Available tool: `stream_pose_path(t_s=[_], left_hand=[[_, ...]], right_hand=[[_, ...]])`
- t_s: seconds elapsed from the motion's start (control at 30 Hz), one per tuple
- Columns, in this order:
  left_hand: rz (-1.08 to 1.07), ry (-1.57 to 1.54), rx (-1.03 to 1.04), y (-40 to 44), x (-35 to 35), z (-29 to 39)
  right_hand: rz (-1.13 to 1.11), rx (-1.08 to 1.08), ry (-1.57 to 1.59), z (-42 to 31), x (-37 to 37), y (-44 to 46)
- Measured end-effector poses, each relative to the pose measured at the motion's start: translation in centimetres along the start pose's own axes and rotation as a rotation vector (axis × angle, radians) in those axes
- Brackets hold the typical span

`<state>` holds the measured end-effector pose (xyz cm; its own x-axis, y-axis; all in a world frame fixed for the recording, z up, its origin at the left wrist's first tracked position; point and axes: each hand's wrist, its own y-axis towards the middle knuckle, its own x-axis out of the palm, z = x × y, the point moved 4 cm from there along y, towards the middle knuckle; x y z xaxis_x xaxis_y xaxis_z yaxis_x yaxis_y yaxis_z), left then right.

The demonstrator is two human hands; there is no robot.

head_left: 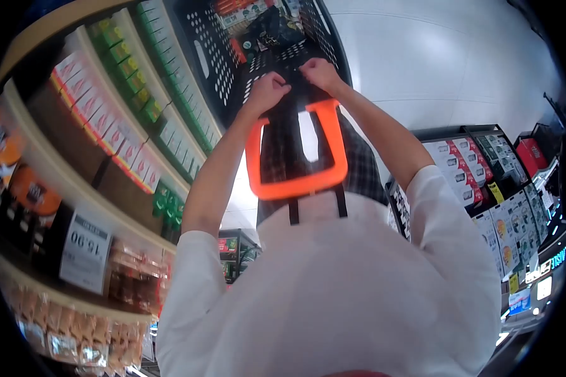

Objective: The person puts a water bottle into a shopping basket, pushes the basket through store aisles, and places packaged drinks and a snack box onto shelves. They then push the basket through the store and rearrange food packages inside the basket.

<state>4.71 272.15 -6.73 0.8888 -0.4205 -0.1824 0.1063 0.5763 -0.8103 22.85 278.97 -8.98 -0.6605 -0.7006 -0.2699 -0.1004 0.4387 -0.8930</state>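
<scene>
A deep black shopping basket with holes in its walls is in front of my body. Its orange handle lies toward me, just below my white shirt. Over the near part of the basket, my left hand is curled closed. My right hand is also closed, a little farther forward and to the right. Both have their fingertips turned toward each other. Against the dark background, what they pinch cannot be made out. Deeper in the basket lie a dark shiny package and an orange-red package.
Along the left runs a store shelf with red-and-white boxes, green packages and bagged brown goods. A price sign hangs there. At right stands a display of boxed goods on the pale floor.
</scene>
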Motion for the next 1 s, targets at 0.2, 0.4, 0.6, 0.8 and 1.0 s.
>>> stream_pose_path(t_s=[0.2,0.4,0.6,0.8,1.0], left_hand=[[0.154,0.564,0.131,15.8,1.6,-2.0],[0.098,0.895,0.495,27.4,5.4,-4.2],[0.032,1.154,0.629,28.9,5.9,-4.1],[-0.140,0.910,0.335,31.7,3.4,-3.7],[-0.156,0.914,0.380,33.2,2.2,-1.9]], right_hand=[[0.212,0.030,-0.202,3.3,2.0,16.1],[0.249,0.174,-0.255,6.1,4.9,22.8],[0.218,0.220,-0.227,7.8,5.7,24.2],[0.250,0.248,-0.166,10.1,6.9,26.1],[0.203,0.183,-0.293,9.2,7.5,26.4]])
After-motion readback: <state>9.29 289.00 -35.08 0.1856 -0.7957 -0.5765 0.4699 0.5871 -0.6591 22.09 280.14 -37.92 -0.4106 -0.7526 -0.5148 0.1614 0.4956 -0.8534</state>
